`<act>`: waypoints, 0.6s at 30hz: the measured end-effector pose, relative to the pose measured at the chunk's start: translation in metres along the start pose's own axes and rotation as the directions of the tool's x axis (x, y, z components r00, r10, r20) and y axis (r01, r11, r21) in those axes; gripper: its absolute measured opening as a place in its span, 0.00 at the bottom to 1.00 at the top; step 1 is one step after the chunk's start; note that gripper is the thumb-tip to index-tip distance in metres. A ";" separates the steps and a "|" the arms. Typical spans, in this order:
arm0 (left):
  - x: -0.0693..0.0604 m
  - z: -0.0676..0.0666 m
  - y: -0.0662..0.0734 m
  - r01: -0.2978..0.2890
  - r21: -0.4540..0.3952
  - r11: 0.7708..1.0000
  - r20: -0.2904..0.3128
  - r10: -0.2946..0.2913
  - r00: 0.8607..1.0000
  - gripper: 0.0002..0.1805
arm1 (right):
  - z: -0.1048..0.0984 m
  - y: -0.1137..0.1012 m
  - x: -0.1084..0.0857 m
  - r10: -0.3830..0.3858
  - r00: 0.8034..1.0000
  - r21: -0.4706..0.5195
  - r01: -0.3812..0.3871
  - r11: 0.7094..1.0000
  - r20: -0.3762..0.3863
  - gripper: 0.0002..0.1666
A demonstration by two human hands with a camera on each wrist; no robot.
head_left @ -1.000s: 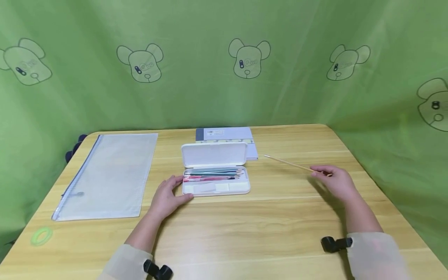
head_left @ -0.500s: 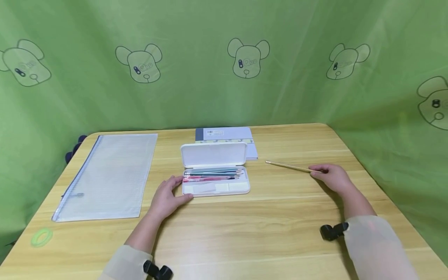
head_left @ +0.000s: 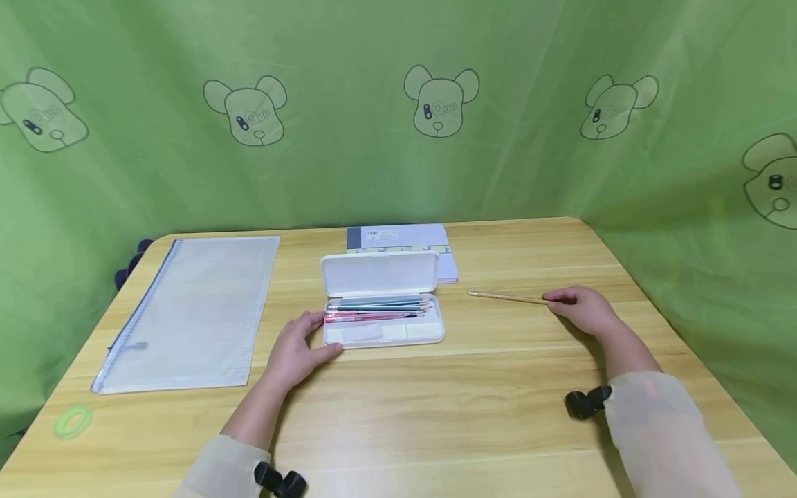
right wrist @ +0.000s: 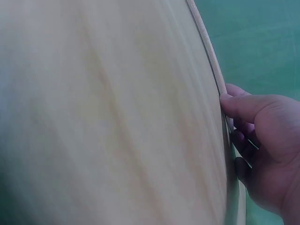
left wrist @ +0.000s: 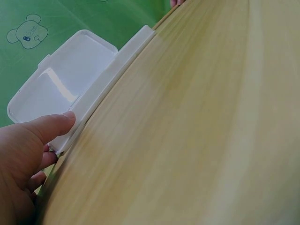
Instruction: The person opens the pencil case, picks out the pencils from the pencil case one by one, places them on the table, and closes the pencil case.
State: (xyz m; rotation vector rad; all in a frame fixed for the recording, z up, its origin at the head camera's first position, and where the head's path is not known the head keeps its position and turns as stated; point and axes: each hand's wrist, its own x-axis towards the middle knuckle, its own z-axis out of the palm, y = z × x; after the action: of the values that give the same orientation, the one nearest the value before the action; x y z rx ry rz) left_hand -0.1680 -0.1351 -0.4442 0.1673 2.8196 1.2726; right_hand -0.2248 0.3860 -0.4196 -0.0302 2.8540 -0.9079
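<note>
A white pencil case (head_left: 425,334) lies on the table with its lid (head_left: 380,274) raised. Several pencils (head_left: 380,309) in teal, dark and pink lie side by side inside it, with a small white block (head_left: 363,333) in front of them. At the case's left end, my left hand (head_left: 297,354) holds it, thumb on the front edge and fingers along the side; the left wrist view shows the thumb (left wrist: 56,125) on the rim. To the right, my right hand (head_left: 582,309) pinches the right end of a thin wood-coloured pencil (head_left: 506,297), which points left at the table surface.
Behind the case lies a lavender notebook (head_left: 405,236), partly hidden by the lid. A translucent zip pouch (head_left: 193,315) lies flat on the left, and a green ring (head_left: 72,421) is near the left edge. Green curtains surround the wooden table (head_left: 461,415).
My right hand has moved slightly left and lowered the pencil, which now lies more level and nearer the table surface. The left hand and the case have stayed put.
</note>
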 end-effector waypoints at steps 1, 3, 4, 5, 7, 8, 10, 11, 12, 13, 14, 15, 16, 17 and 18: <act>0.000 0.000 0.000 0.001 0.000 1.000 0.000 -0.001 1.000 0.39 | 0.000 0.000 0.000 -0.003 1.000 -0.002 0.003 1.000 0.002 0.26; 0.000 0.000 0.000 0.005 0.000 1.000 0.000 -0.005 1.000 0.39 | 0.000 0.000 0.000 -0.004 1.000 -0.001 0.004 1.000 0.001 0.26; -0.001 0.000 0.000 0.009 -0.001 1.000 0.000 -0.009 1.000 0.39 | 0.000 0.000 -0.001 -0.003 1.000 0.000 0.003 1.000 -0.001 0.27; -0.001 0.000 0.001 0.009 0.001 1.000 0.001 -0.009 1.000 0.39 | 0.000 0.000 -0.001 0.001 1.000 0.006 -0.001 1.000 -0.005 0.28; -0.001 0.000 0.000 0.012 0.003 1.000 0.003 -0.012 1.000 0.40 | 0.001 0.000 -0.002 0.011 1.000 0.023 -0.010 1.000 -0.021 0.30; -0.001 0.000 0.000 0.015 0.001 1.000 0.004 -0.015 1.000 0.40 | 0.002 0.000 -0.003 0.014 0.999 0.030 -0.013 0.999 -0.035 0.31; -0.001 0.000 0.000 0.020 -0.003 1.000 0.008 -0.020 1.000 0.40 | 0.004 -0.002 -0.004 0.023 0.997 0.048 -0.020 0.999 -0.069 0.33; -0.001 0.000 0.000 0.022 -0.007 1.000 0.007 -0.022 1.000 0.40 | 0.006 -0.003 -0.005 0.027 0.996 0.058 -0.022 0.998 -0.087 0.33; -0.001 0.000 0.000 0.022 -0.009 1.000 0.006 -0.022 1.000 0.40 | 0.007 -0.005 -0.005 0.028 0.994 0.065 -0.021 0.998 -0.105 0.33; -0.001 0.000 0.000 0.023 -0.013 1.000 0.005 -0.023 1.000 0.40 | 0.009 -0.008 -0.006 0.028 0.992 0.069 -0.020 0.997 -0.122 0.33; -0.001 0.000 0.000 0.020 -0.013 1.000 0.003 -0.020 1.000 0.40 | 0.010 -0.011 -0.006 0.027 0.990 0.076 -0.017 0.997 -0.137 0.33; -0.001 0.000 0.000 0.018 -0.012 1.000 0.001 -0.018 1.000 0.40 | 0.012 -0.015 -0.007 0.026 0.988 0.089 -0.013 0.996 -0.150 0.32; 0.000 0.001 -0.001 0.014 -0.012 1.000 -0.001 -0.014 1.000 0.40 | 0.014 -0.019 -0.007 0.022 0.987 0.100 -0.006 0.995 -0.160 0.32; 0.000 0.001 -0.001 0.011 -0.011 1.000 -0.003 -0.011 1.000 0.40 | 0.015 -0.023 -0.008 0.017 0.985 0.115 0.003 0.993 -0.169 0.31; 0.000 0.001 -0.001 0.006 -0.007 1.000 -0.003 -0.006 1.000 0.40 | 0.018 -0.028 -0.009 0.010 0.984 0.130 0.014 0.991 -0.180 0.30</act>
State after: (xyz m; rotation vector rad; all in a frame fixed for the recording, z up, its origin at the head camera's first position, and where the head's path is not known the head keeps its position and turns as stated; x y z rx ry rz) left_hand -0.1680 -0.1348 -0.4457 0.1560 2.8158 1.2827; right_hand -0.2143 0.3537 -0.4167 0.0673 2.9494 -1.1518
